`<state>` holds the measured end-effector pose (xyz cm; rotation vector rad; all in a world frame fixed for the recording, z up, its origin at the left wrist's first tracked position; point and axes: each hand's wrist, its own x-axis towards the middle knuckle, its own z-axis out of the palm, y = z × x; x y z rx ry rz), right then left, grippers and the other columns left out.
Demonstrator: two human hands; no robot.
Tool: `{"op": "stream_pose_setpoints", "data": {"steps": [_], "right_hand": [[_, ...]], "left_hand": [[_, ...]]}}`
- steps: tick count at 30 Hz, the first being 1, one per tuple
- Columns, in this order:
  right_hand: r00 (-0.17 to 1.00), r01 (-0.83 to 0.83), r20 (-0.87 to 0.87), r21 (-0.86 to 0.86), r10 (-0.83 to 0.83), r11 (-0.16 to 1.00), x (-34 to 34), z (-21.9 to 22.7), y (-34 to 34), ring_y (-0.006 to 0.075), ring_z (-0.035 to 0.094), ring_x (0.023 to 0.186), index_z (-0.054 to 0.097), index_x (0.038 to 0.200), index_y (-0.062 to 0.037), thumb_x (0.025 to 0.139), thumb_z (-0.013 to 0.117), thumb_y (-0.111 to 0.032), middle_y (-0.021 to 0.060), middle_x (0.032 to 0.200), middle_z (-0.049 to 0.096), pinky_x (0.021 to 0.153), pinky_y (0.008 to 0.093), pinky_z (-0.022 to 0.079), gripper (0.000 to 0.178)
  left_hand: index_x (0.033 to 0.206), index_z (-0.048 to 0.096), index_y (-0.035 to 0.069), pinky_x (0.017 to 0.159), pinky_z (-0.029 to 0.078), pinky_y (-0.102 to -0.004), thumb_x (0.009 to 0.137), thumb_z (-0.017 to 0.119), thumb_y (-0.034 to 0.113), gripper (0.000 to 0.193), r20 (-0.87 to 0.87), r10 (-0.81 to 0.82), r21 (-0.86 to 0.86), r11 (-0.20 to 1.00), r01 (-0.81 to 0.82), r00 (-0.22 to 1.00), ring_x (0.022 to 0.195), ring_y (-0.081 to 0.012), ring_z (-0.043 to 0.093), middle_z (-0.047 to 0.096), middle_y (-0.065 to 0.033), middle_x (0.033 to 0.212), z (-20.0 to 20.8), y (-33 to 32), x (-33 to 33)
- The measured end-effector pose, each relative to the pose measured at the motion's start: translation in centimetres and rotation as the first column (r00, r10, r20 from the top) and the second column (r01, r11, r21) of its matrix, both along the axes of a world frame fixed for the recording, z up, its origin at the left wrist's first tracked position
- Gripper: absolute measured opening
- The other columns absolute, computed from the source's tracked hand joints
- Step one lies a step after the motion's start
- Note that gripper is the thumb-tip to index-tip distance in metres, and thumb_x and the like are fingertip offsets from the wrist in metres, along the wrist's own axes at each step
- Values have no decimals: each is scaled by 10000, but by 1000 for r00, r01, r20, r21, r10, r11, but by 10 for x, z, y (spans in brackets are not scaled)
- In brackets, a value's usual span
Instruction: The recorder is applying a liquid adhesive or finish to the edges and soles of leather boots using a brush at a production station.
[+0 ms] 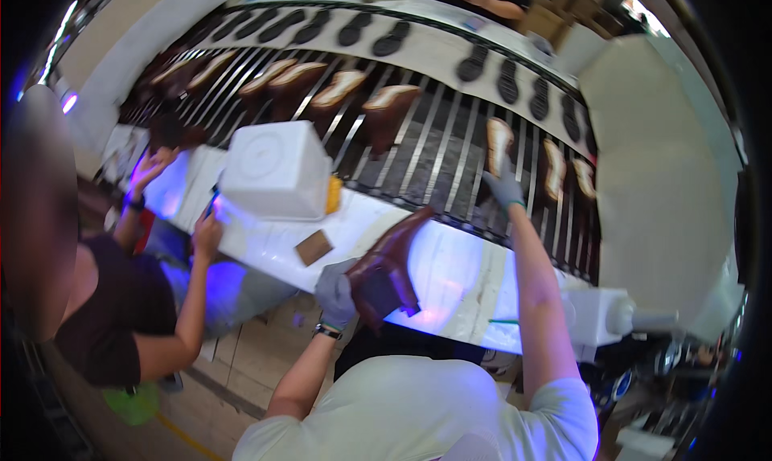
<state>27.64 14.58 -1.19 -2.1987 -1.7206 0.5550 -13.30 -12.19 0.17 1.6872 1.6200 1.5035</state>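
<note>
My left hand (334,295), in a grey glove, grips a brown leather boot (384,262) at the front edge of the white bench. The boot lies on its side, toe pointing up and to the right, with a dark patch at its shaft. With the arm stretched far forward, my gloved right hand (505,189) is closed at the heel end of another brown boot (499,139) on the slatted conveyor. That boot's pale underside faces up, and its shaft is mostly hidden. To its right are two more upturned boots, the nearer one (554,170) within a short reach.
Several upturned boots (338,91) line the slatted conveyor (450,151); black soles (392,39) lie on the pale belt behind. A white container (276,170) and brown pad (314,247) sit left on the bench (458,284). A co-worker's hand (208,234) is left; a white bottle (599,316) stands right.
</note>
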Motion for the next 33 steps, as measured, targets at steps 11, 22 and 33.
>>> {"op": "stream_pose_setpoints", "data": {"steps": [11,22,33], "right_hand": [[530,379,-842,132,-98,916,-48,29,-105,298,554,1261,136,1541,60,829,752,-130,252,1411,505,1070,358,423,961],[565,-454,-808,-139,163,880,-126,95,-306,308,493,1329,315,1540,-69,931,680,-299,215,1512,419,1069,399,422,747],[633,-162,-721,231,281,959,-162,86,-346,414,244,1459,-5,1556,4,711,858,-433,276,1588,142,1173,463,268,1284]], "left_hand": [[1025,706,-49,830,490,-444,955,421,208,390,82,-34,-14,999,35,996,880,-365,638,702,-206,972,-5,3,4],[1475,391,11,1163,306,-495,985,425,523,710,992,126,-119,932,343,4,1400,-333,376,409,-198,1504,30,14,0],[1556,234,34,1177,242,-410,1034,360,442,675,984,-56,-104,603,791,172,1444,-246,300,322,-163,1560,93,-3,85]]}}
